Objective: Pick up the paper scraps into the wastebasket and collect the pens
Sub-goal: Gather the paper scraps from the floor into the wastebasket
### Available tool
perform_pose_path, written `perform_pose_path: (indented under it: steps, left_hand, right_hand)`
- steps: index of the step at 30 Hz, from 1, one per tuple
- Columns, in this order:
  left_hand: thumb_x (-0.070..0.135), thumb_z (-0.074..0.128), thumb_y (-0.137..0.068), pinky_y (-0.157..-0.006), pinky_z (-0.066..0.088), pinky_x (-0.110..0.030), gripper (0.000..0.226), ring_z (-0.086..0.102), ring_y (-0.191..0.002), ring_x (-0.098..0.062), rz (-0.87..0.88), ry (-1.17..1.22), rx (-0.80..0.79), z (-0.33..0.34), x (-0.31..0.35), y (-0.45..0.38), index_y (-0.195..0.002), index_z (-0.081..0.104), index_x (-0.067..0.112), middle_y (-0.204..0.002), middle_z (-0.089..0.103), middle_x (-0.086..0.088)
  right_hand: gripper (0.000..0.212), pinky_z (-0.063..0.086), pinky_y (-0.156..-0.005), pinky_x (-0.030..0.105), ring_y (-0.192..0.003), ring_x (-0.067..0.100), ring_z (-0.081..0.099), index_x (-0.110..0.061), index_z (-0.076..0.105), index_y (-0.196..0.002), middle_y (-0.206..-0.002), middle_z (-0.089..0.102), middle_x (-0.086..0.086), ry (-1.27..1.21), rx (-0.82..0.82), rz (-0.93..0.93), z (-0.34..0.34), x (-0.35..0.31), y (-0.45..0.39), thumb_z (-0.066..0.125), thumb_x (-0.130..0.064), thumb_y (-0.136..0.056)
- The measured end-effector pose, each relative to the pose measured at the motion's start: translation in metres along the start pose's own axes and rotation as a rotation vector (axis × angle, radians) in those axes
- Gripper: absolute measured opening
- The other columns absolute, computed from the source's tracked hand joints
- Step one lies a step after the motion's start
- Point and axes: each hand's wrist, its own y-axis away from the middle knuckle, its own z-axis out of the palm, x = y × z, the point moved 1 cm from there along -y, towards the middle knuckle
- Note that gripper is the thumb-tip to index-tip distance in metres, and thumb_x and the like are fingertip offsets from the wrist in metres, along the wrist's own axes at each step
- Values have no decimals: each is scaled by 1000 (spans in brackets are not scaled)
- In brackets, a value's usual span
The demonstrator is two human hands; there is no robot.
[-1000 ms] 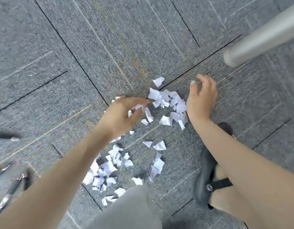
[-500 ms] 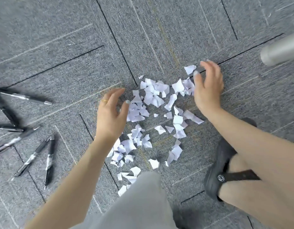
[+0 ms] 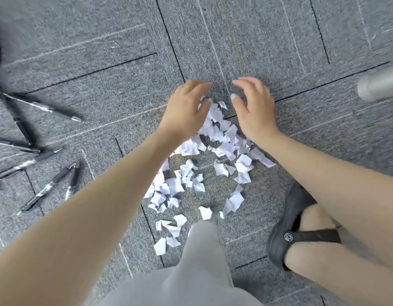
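White paper scraps (image 3: 213, 155) are strewn on the carpet floor (image 3: 102, 62) between two cupped hands — left hand (image 3: 186, 109), right hand (image 3: 253, 109), fingers spread, gripping nothing — apparently for raking together; the pens (image 3: 47, 173) lie well left.

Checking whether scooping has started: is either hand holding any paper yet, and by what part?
Nothing is held. The left hand and right hand are cupped over the far end of the paper scraps, fingers relaxed, none curled round a scrap.

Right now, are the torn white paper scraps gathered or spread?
Spread: the torn white paper scraps lie loose across the grey carpet.
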Motion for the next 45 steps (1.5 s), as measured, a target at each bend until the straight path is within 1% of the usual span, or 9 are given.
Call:
perform_pose_path:
  steps: [6,12,17,21,23,29,33,39,45]
  left_hand:
    - [22,36,-95,-109,28,-40,31,39,-123,-21,62,-144,-85,23,-3,22,-115,59,17,-129,47,-2]
    - [31,43,-89,-102,39,-45,35,58,-108,-19,193,-57,-71,0,-36,91,-114,60,15,-115,62,-1]
    - [69,36,-77,-113,2,-54,76,18,-138,-20,-69,-170,31,-9,-69,130,-140,27,28,-147,30,1]
    - [91,24,-58,-109,-16,-51,108,-15,-139,-11,14,-284,-210,17,-71,143,-139,-22,38,-151,-11,13]
    - [89,31,-58,-112,-17,-43,116,-17,-138,-9,117,-331,-242,29,-67,136,-138,-29,32,-148,-17,15]
    - [74,28,-74,-98,37,-45,84,33,-114,-21,247,-494,-26,38,-57,97,-137,29,19,-129,52,-3]
    - [54,31,-87,-74,54,-37,44,56,-89,-20,439,-427,66,26,-62,79,-105,46,17,-101,61,-5]
    - [44,19,-98,-37,49,-26,52,55,-46,-15,465,-351,11,8,-56,63,-82,55,11,-70,59,-3]
    - [47,20,-96,-41,40,-15,55,47,-42,-6,89,-54,177,-14,-47,103,-82,56,8,-57,44,9]
  right_hand:
    - [45,16,-109,41,-131,22,30,-16,39,-136,-141,38,1,160,-296,-226,18,-12,24,41,-31,-93]
    - [36,24,-100,41,-111,18,46,-19,64,-106,-120,57,2,30,-170,-255,6,7,83,42,-37,-83]
    - [63,-2,-110,54,-138,24,21,-25,39,-134,-149,28,-1,137,-97,96,10,23,89,37,-57,-80]
    - [90,-6,-108,56,-140,27,10,-23,15,-142,-153,15,1,163,-249,-56,29,12,113,38,-73,-71]
    - [99,-2,-109,58,-138,28,15,-19,13,-142,-152,17,6,226,-290,-172,39,7,116,39,-79,-67]
    - [81,22,-104,46,-117,24,34,-18,37,-130,-130,39,2,279,-187,-400,50,-5,90,54,-65,-66]
    - [47,42,-78,40,-90,26,53,-14,56,-102,-101,60,7,280,-154,-527,45,-16,68,65,-43,-65]
    - [20,41,-32,26,-45,19,54,-6,59,-76,-68,56,6,154,-377,-613,28,-30,41,55,-26,-77]
    - [15,32,-44,22,-42,3,33,-8,54,-77,-68,45,-3,-68,-495,-285,3,-39,54,55,-18,-88]
